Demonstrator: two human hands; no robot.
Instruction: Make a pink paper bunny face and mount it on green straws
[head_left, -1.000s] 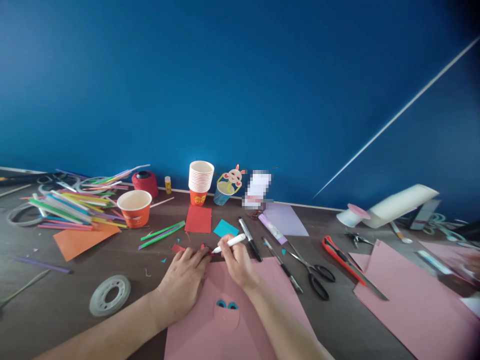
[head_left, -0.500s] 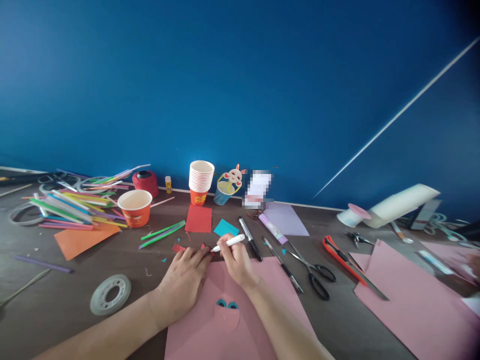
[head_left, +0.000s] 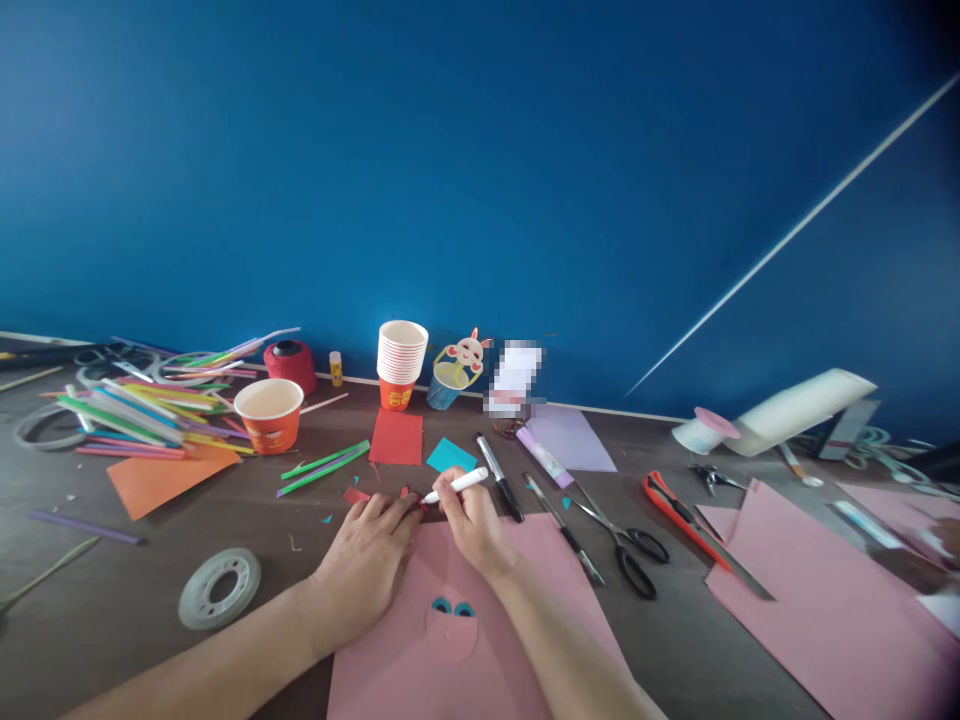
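Observation:
My right hand [head_left: 471, 520] is closed round a white marker pen [head_left: 459, 486], its tip pointing left at a small red paper piece [head_left: 406, 492]. Flat over that piece lies my left hand [head_left: 369, 552], fingers stretched out and fingertips pressing near the pen tip, so most of the red paper is hidden. Beneath both hands spreads a large pink paper sheet [head_left: 375, 680]. On it, between my forearms, rests a rounded pink paper face [head_left: 452, 642] with two blue-and-black eyes. A red scrap [head_left: 355, 494] sits just beyond my left fingers.
Ahead are a red paper square [head_left: 397, 438], a blue paper piece [head_left: 450, 456], stacked paper cups [head_left: 402, 365] and a black marker [head_left: 500, 480]. To the right lie scissors [head_left: 634, 555] and an orange cutter [head_left: 690, 520]; leftward, a tape roll [head_left: 196, 590] and drinking straws [head_left: 135, 412]. Another person's hand shows at the right edge.
Almost nothing differs. The whole view has shifted very slightly, while both hands keep their places over the red paper. The other person's hand at the right edge has moved a little.

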